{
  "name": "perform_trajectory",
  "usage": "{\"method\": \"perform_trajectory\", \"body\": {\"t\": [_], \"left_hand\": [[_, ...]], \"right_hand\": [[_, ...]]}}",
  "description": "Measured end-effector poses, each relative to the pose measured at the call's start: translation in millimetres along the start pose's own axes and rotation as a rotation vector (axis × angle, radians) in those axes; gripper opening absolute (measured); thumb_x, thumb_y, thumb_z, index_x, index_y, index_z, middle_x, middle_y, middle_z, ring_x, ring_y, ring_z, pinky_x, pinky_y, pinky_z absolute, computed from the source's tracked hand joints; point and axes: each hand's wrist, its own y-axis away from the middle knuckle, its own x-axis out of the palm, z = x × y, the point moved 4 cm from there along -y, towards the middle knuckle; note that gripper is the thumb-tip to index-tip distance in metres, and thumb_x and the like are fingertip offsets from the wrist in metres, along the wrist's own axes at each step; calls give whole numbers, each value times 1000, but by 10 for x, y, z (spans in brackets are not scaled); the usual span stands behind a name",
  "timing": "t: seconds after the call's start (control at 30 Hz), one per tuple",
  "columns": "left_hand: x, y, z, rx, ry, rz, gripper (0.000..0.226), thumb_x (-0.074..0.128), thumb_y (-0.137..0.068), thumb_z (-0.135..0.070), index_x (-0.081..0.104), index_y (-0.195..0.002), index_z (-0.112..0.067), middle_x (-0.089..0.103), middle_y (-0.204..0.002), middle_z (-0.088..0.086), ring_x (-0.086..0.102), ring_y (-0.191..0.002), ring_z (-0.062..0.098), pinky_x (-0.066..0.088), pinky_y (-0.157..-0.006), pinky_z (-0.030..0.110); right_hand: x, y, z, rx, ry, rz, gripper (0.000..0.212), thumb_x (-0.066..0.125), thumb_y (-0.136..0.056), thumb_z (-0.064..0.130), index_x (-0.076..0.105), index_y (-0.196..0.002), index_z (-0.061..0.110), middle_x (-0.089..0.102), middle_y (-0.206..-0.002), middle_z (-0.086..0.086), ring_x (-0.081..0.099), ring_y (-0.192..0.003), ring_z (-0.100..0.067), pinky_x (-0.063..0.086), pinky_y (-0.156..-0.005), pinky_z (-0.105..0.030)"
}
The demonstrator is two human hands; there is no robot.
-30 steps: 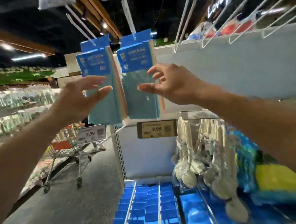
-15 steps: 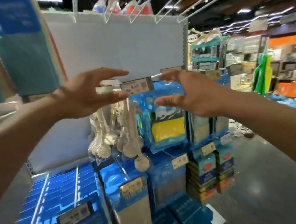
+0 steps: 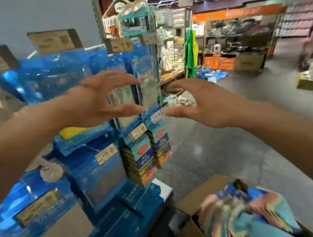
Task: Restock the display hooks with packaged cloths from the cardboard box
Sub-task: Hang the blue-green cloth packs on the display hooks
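Head view, heavy motion blur throughout. Far left: display rack (image 3: 91,24) with blue hanging packs (image 3: 54,75) and price tags (image 3: 54,41) on the hook ends; detail on the tags unreadable.

Left hand (image 3: 95,99) held in mid-air in front of the rack, fingers (image 3: 122,81) spread in a loose curve, nothing in them. Right hand (image 3: 204,105) just beside it, over the aisle floor (image 3: 223,159), fingers (image 3: 179,87) likewise spread and empty. The two hands are apart, palms roughly facing each other.

Lower right: cardboard box (image 3: 200,196) on the floor, flaps open, holding packaged cloths (image 3: 242,211) in a jumbled heap. This is the stock; it lies well below both hands.

Judgement: step in hand is the reach down for the next pack.

Risks:
- Heap is untidy; a grab may lift several packs at once and spill some on the floor.
- Pack headers look mixed in direction, so the hang hole may face the wrong way at the hook.
- Projecting tags and hooks sit near the left forearm (image 3: 28,135); a careless swing could knock hanging packs loose.
- Whether any free hook remains is not visible here.
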Motion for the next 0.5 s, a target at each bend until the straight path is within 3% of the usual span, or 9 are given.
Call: {"method": "perform_trajectory", "body": {"t": [0.13, 0.3, 0.5], "left_hand": [[671, -396, -196, 34, 71, 132, 89, 38, -67, -95, 36, -145, -53, 32, -158, -18, 26, -146, 8, 23, -120, 40], [1627, -857, -419, 136, 191, 261, 87, 51, -67, -80, 38, -147, -49, 29, -158, -22, 20, -137, -10, 14, -112, 19], [2887, -1273, -530, 208, 359, 423, 92, 54, -63, -87, 33, -146, -54, 25, -159, -26, 18, -146, -4, 17, -117, 25]], "right_hand": [[205, 118, -617, 107, 38, -16, 97, 41, -69, 80, 33, -151, 29, 35, -158, 4, 35, -141, -17, 30, -108, -31], [676, 285, -1336, 250, 25, 35, 103, 39, -63, 81, 37, -149, 26, 40, -154, -1, 39, -138, -20, 32, -111, -35], [1390, 667, -2232, 459, -14, 138, 96, 45, -69, 76, 33, -151, 28, 35, -157, 2, 33, -142, -16, 28, -113, -32]]}}
